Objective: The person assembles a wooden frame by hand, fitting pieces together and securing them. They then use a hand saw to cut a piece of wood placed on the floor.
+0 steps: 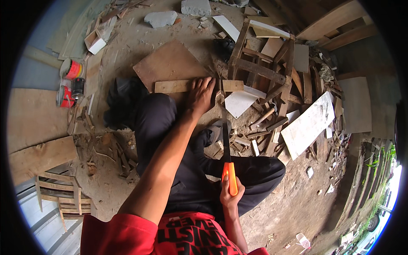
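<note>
A pale wooden strip (172,86) lies crosswise in front of my knees. My left hand (200,97) presses down on it, with the fingers hooked over its far edge. In my right hand (232,193), close to my lap, is the orange handle of a handsaw (225,136). Its dark blade points away from me and crosses the strip just right of my left hand, leaving a short end (234,86) on the right. What supports the strip from beneath is mostly hidden.
Behind the strip lies a brown square panel (170,63). To the right are a wooden frame (260,72), a hammer (263,118), white boards (308,125) and heaped scraps. Several paint cans (70,70) stand at the left. A black bag (121,102) is beside my left knee.
</note>
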Demonstrator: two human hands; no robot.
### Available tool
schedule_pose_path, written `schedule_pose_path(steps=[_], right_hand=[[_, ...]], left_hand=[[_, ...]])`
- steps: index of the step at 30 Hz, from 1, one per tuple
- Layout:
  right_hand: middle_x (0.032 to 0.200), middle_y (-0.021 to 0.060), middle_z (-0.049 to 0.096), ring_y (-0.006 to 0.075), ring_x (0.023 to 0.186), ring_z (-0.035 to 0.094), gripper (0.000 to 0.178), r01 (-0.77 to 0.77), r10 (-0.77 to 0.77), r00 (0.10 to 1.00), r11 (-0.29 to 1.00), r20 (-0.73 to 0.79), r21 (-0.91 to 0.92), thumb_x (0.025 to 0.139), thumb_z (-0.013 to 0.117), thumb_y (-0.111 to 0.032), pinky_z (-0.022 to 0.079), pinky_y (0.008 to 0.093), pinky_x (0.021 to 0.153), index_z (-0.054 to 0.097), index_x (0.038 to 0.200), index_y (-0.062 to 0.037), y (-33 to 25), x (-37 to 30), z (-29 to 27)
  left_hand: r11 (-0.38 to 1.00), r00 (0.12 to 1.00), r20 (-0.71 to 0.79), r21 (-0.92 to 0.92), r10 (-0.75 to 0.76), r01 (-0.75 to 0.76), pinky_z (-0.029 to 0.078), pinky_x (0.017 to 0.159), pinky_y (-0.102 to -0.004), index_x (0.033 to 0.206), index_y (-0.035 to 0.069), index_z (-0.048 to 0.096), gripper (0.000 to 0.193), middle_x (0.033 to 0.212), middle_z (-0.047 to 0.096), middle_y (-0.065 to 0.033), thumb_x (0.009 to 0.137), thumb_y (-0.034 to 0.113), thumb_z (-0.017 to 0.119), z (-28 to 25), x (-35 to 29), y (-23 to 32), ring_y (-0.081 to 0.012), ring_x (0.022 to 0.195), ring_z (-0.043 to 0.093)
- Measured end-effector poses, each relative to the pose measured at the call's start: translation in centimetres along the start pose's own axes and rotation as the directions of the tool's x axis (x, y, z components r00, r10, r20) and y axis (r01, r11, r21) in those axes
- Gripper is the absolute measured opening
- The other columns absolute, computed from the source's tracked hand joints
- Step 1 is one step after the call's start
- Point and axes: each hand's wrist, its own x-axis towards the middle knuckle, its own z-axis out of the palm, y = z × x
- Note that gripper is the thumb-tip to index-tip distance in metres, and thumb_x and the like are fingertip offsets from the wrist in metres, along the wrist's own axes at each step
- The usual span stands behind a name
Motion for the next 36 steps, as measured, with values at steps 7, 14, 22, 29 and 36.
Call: schedule_pose_path(steps=[7,14,22,29,36], right_hand=[[0.054,0.0011,0.047,0.0048,0.052,0.04,0.03,-0.017,0.015,1.0,0.996,0.021,0.092,0.095,0.066,-0.012,0.034,0.0272,0.046,0.055,0.07,0.001,-0.7,5.2,3.3],[0.054,0.0021,0.05,0.0045,0.052,0.044,0.026,-0.019,0.018,1.0,0.999,0.023,0.042,0.094,0.067,-0.013,0.037,0.0264,0.047,0.06,0.073,0.0009,0.4,-0.1,0.4],[0.056,0.002,0.053,0.0043,0.055,0.046,0.027,-0.001,-0.003,1.0,0.992,0.03,0.127,0.096,0.066,-0.016,0.04,0.026,0.049,0.063,0.077,0.003,-0.8,7.4,4.0],[0.055,0.0005,0.051,0.004,0.053,0.046,0.023,-0.016,0.016,1.0,1.0,0.012,0.022,0.095,0.067,-0.013,0.039,0.0253,0.048,0.063,0.078,0.0025,1.4,-0.6,0.1],[0.061,0.0005,0.053,0.0043,0.059,0.045,0.024,-0.063,0.056,0.997,0.986,0.052,0.153,0.096,0.066,-0.014,0.039,0.0255,0.051,0.062,0.082,0.005,-2.3,9.2,4.5]], left_hand=[[0.992,0.996,0.089,0.122,-0.005,-0.006,0.031,0.112,-0.0469,0.132,0.003,0.056,0.043,0.132,0.053,-0.0126,0.097,0.027,0.055,1.7,-0.7,-1.1,-0.0295,0.121,0.05],[1.0,0.998,0.051,0.004,-0.023,0.023,0.031,0.113,-0.0468,0.133,0.003,0.055,0.041,0.133,0.053,-0.0124,0.096,0.022,0.053,-0.1,-0.2,-0.1,-0.0293,0.123,0.049],[1.0,0.993,0.116,-0.016,-0.019,0.021,0.032,0.111,-0.0495,0.13,0.001,0.055,0.045,0.133,0.053,-0.0142,0.086,0.013,0.059,0.8,-0.3,-0.5,-0.0317,0.121,0.051],[0.999,0.997,0.072,0.04,-0.026,0.023,0.032,0.112,-0.0467,0.13,0.004,0.057,0.043,0.133,0.053,-0.0119,0.09,0.017,0.057,-0.2,-0.1,0.1,-0.0286,0.122,0.051],[1.0,0.999,0.042,-0.005,-0.012,0.012,0.032,0.112,-0.0476,0.132,0.003,0.056,0.046,0.132,0.053,-0.0137,0.087,0.014,0.058,1.2,-1.0,-0.3,-0.0302,0.121,0.051]])
